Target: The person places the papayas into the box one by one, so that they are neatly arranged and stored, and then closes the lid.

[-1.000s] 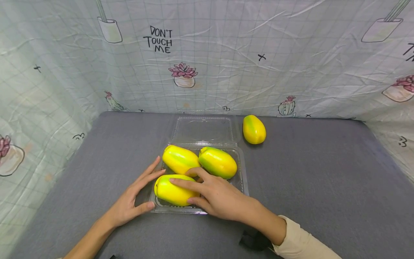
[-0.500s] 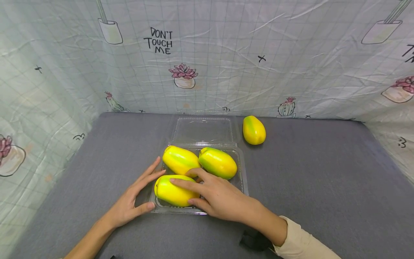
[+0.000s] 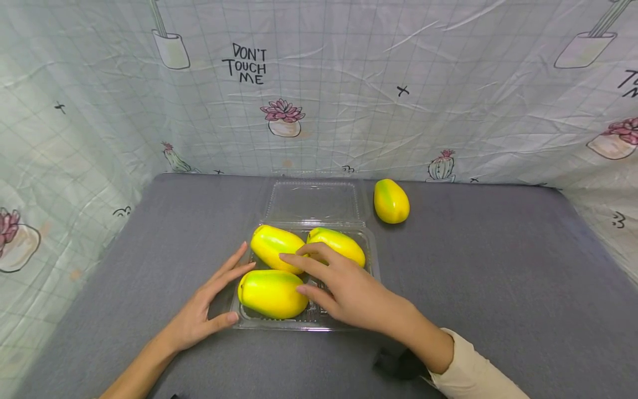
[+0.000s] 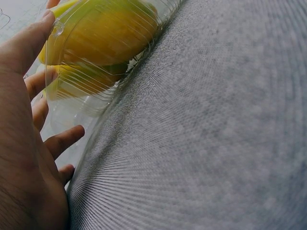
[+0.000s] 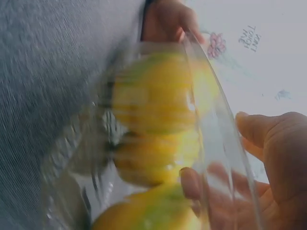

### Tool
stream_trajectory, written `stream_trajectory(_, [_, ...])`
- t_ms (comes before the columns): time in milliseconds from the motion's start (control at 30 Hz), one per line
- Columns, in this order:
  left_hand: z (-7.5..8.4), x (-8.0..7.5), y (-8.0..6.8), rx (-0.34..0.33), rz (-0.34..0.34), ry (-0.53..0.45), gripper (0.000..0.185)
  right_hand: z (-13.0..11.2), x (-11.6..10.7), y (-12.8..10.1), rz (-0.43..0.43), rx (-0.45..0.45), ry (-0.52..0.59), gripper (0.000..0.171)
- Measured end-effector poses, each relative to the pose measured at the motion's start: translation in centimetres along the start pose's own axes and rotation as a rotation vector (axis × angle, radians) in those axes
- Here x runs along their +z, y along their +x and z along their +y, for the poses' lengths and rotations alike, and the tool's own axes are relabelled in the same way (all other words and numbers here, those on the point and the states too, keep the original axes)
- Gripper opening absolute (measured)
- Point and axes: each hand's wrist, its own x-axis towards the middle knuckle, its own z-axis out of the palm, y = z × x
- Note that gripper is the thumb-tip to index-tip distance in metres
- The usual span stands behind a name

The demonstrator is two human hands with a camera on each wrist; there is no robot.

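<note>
Three yellow-green papayas sit in a clear plastic clamshell box (image 3: pixel 344 327): a front-left papaya (image 3: pixel 273 295), a back-left papaya (image 3: pixel 271 244) and a back-right papaya (image 3: pixel 344 243). Spread along the box's left side is my left hand (image 3: pixel 201 310), thumb near the front corner; the left wrist view shows its fingers against the clear wall (image 4: pixel 57 86). My right hand (image 3: pixel 354 291) hovers over the box's right half, fingers loosely bent and holding nothing, partly covering the back-right papaya. In the blurred right wrist view, the right hand (image 5: pixel 288 158) appears beside the transparent wall.
The box's lid (image 3: pixel 314 200) lies folded back toward the curtain. Another papaya (image 3: pixel 391 201) rests on the grey tabletop (image 3: pixel 478 266), right of the lid. A printed curtain (image 3: pixel 349 66) closes off the back and sides. A black object (image 3: pixel 396 363) is under the right wrist.
My right hand has let go of the front-left papaya and moved up and to the right. That papaya stays where it was. The left hand has not visibly moved.
</note>
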Motion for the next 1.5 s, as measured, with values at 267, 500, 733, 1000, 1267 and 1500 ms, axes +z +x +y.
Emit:
stream_trajectory(267, [-0.1,-0.1,-0.1,-0.013,0.001,0.0,0.067,1.1,-1.2,0.2,0.133,0.029,0.015,0.052])
stream_trajectory(500, [-0.3,-0.1,-0.2,-0.015,0.006,0.001,0.067,1.9,-2.0,0.1,0.202,0.017,0.011,0.051])
stream_trajectory(733, [-0.2,-0.1,0.0,-0.014,0.003,-0.002,0.067,3.3,-3.4,-0.1,0.289,0.017,-0.012,0.053])
stream_trajectory(1000, [-0.1,-0.1,0.0,-0.012,0.002,-0.002,0.068,5.2,-5.3,-0.6,0.382,0.095,-0.054,0.052])
stream_trajectory(1267, [-0.2,-0.2,0.1,-0.013,0.001,0.001,0.067,7.2,-6.4,-1.2,0.452,0.2,-0.092,0.046])
stream_trajectory(1500, [-0.2,-0.1,0.1,-0.001,0.003,0.005,0.067,9.1,-6.9,-1.9,0.501,0.328,-0.085,0.041])
